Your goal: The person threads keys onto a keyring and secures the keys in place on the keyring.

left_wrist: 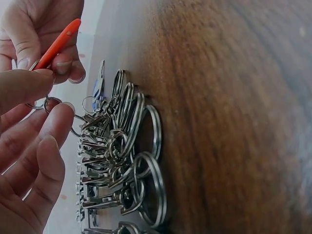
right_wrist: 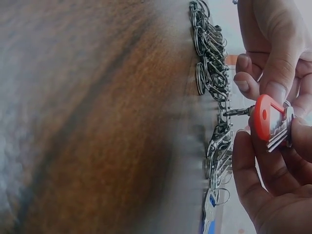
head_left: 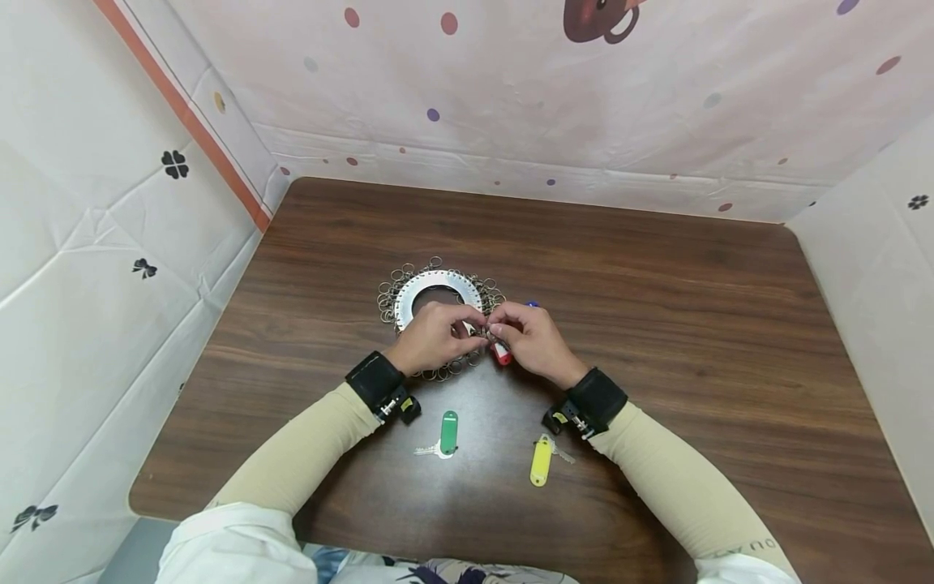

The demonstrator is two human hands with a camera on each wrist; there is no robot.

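Observation:
A round metal plate (head_left: 406, 298) with key rings and clips hung all around its edge lies at mid-table. Over its right side, my left hand (head_left: 441, 334) pinches a small split ring (left_wrist: 52, 103) between thumb and fingers. Close against it, my right hand (head_left: 538, 342) pinches a red key tag (head_left: 502, 354) with a silver key (right_wrist: 280, 135) beside it. In the right wrist view, the left thumb is right at the top of the tag, and a clip (right_wrist: 238, 112) reaches from the plate's edge toward the fingers.
A green key tag (head_left: 448, 432) with a key lies nearer me, between the forearms. To its right is a yellow key tag (head_left: 541, 462) with a key. A blue tag (head_left: 533, 304) shows just behind my right hand. Patterned cloth walls (head_left: 511, 97) border the table.

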